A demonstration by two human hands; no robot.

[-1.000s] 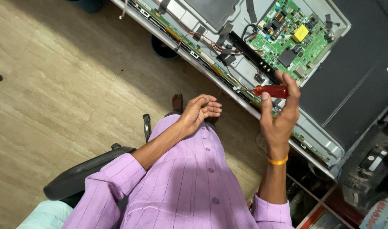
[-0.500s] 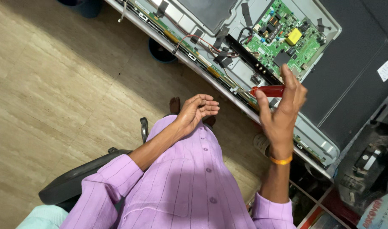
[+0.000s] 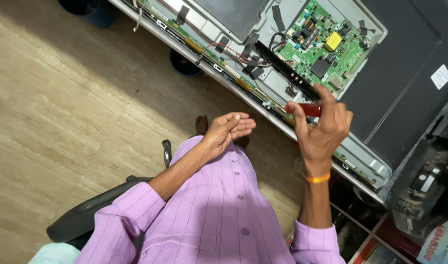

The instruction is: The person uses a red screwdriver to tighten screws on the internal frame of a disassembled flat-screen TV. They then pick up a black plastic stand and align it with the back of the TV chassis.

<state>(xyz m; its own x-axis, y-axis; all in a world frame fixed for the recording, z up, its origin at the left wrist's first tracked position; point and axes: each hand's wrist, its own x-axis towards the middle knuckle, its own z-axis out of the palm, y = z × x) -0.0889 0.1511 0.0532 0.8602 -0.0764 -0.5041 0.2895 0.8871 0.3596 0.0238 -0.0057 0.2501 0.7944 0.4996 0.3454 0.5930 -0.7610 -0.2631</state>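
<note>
Head view: the right hand (image 3: 321,134) pinches a small red plastic-handled tool (image 3: 307,109) over the opened television's green circuit board (image 3: 326,46). It looks light, rigid, best gripped mid-handle. The left hand (image 3: 229,131) hangs open, empty.

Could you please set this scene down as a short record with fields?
Setting: opened flat-screen television lying back-up, above a beige tiled floor
Right hand: raised, gripping a red tool handle
Left hand: open, palm up, holding nothing
Exposed part: green circuit board with a yellow component
Clothing: lilac striped shirt, orange wristband
Seat: dark chair
</note>
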